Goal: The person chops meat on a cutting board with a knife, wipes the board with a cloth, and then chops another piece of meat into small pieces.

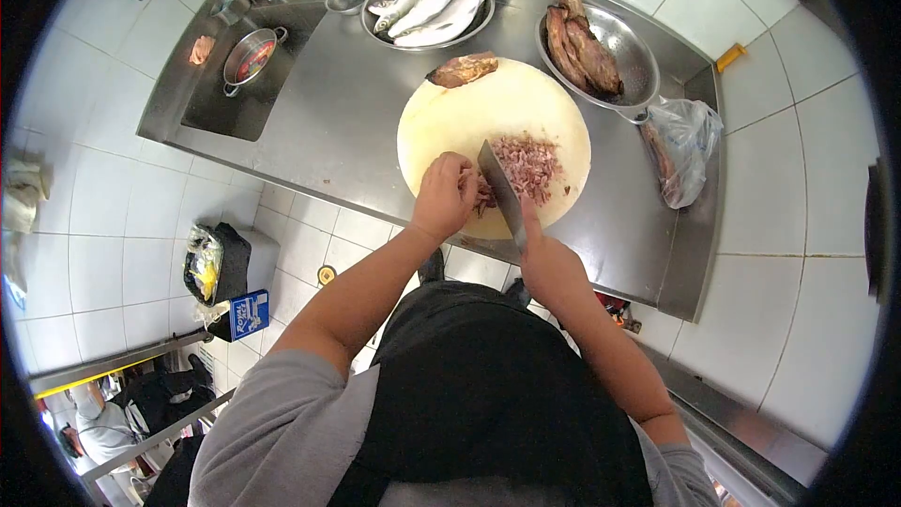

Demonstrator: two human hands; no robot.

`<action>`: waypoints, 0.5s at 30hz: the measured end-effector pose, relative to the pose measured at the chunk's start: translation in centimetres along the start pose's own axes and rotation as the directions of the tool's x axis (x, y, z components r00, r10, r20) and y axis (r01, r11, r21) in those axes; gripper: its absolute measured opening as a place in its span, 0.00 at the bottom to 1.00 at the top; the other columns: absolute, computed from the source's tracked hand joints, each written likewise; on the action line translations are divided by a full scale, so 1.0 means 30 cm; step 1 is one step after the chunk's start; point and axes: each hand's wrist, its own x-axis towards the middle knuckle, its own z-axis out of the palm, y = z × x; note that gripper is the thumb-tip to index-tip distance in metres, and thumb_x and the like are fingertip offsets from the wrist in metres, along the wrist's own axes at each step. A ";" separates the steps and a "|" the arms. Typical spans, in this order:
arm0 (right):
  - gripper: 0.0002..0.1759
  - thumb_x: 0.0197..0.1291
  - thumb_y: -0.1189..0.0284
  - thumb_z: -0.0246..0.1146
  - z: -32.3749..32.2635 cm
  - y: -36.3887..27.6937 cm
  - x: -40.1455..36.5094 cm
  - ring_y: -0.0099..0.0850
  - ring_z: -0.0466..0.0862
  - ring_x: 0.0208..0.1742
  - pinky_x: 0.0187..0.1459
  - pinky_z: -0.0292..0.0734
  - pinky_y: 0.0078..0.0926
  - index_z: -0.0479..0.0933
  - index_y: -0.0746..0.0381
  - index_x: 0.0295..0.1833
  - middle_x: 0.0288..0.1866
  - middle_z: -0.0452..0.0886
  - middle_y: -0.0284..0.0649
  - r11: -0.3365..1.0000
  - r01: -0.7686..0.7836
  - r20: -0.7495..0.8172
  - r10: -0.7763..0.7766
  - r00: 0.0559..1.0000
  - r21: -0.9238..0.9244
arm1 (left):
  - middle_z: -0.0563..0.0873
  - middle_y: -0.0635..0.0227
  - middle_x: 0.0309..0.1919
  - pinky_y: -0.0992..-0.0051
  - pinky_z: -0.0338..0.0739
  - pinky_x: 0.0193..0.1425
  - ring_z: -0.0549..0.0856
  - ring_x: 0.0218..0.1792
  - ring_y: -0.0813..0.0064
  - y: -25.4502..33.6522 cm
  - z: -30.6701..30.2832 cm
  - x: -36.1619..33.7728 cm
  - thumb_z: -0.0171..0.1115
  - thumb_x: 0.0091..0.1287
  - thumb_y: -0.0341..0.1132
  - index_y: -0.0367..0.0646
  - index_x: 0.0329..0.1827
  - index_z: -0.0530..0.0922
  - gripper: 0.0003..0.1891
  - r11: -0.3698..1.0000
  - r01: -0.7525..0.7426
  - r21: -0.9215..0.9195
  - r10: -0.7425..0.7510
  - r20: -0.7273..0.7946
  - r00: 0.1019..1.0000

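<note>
A cleaver [501,190] is in my right hand [552,268], which is closed round its handle with a finger along the blade. The blade stands on a round, pale chopping board [441,127]. My left hand [445,195] rests at the board's near left, its fingers curled over reddish meat [484,193] beside the blade; part of this meat is hidden. Right of the blade lies a heap of finely chopped meat [527,164]. A larger browned piece of meat [463,69] sits at the board's far edge.
Behind the board stand a bowl [366,30] of whole fish and a metal colander [638,54] with dark slabs of meat. A plastic bag [690,145] lies at right. The sink [211,117] at left holds a pot [246,78]. A bin [225,258] stands on the floor.
</note>
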 end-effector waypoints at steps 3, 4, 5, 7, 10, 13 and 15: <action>0.45 0.65 0.74 0.54 -0.031 -0.019 -0.022 0.58 0.86 0.34 0.40 0.79 0.58 0.41 0.58 0.84 0.33 0.84 0.60 0.999 0.010 -0.001 -0.010 1.000 -0.030 | 0.81 0.54 0.42 0.54 0.73 0.55 0.80 0.47 0.48 0.004 0.019 0.003 0.64 0.65 0.31 0.38 0.45 0.74 0.10 0.986 -0.015 0.167 0.029 -0.082 0.996; 0.45 0.65 0.74 0.54 -0.054 -0.036 -0.031 0.58 0.86 0.34 0.40 0.79 0.58 0.41 0.58 0.84 0.33 0.84 0.60 0.999 0.015 -0.001 -0.015 1.000 -0.033 | 0.81 0.54 0.42 0.54 0.73 0.55 0.80 0.47 0.48 0.009 0.024 0.001 0.64 0.65 0.31 0.38 0.45 0.74 0.10 0.986 -0.013 0.169 0.028 -0.087 0.996; 0.44 0.66 0.75 0.52 -0.081 -0.056 -0.043 0.57 0.86 0.36 0.42 0.80 0.57 0.39 0.59 0.84 0.35 0.85 0.60 0.999 0.003 0.023 -0.002 1.000 -0.041 | 0.81 0.55 0.42 0.55 0.73 0.54 0.79 0.47 0.49 0.018 0.033 -0.006 0.63 0.65 0.30 0.39 0.44 0.75 0.09 0.981 -0.040 0.191 0.059 -0.097 0.994; 0.44 0.67 0.76 0.49 -0.091 -0.069 -0.047 0.56 0.87 0.37 0.44 0.81 0.56 0.38 0.60 0.85 0.37 0.85 0.60 0.999 -0.010 0.050 0.012 0.999 -0.048 | 0.81 0.55 0.42 0.55 0.73 0.54 0.79 0.47 0.49 0.024 0.050 -0.015 0.63 0.64 0.30 0.39 0.43 0.75 0.08 0.975 -0.064 0.212 0.088 -0.104 0.991; 0.44 0.67 0.76 0.49 -0.082 -0.073 -0.037 0.56 0.87 0.36 0.42 0.82 0.55 0.37 0.60 0.85 0.36 0.85 0.59 0.995 0.030 0.098 -0.020 0.995 -0.097 | 0.80 0.56 0.44 0.55 0.73 0.54 0.78 0.49 0.50 0.019 0.074 -0.021 0.62 0.63 0.29 0.39 0.43 0.75 0.08 0.957 -0.057 0.283 0.085 -0.087 0.993; 0.45 0.66 0.77 0.49 -0.075 -0.079 -0.020 0.55 0.87 0.35 0.41 0.82 0.55 0.36 0.61 0.85 0.36 0.85 0.58 0.993 0.046 0.101 -0.035 0.994 -0.111 | 0.79 0.56 0.46 0.55 0.72 0.55 0.78 0.50 0.49 0.020 0.070 -0.017 0.62 0.61 0.29 0.39 0.43 0.75 0.10 0.945 -0.097 0.311 0.139 -0.116 0.983; 0.46 0.65 0.77 0.50 -0.098 -0.081 -0.031 0.54 0.87 0.35 0.41 0.82 0.55 0.37 0.62 0.85 0.36 0.85 0.58 0.990 0.066 0.111 -0.052 0.992 -0.125 | 0.79 0.55 0.46 0.54 0.72 0.56 0.77 0.50 0.50 0.031 0.070 -0.019 0.62 0.60 0.30 0.39 0.44 0.75 0.11 0.933 -0.090 0.349 0.151 -0.152 0.977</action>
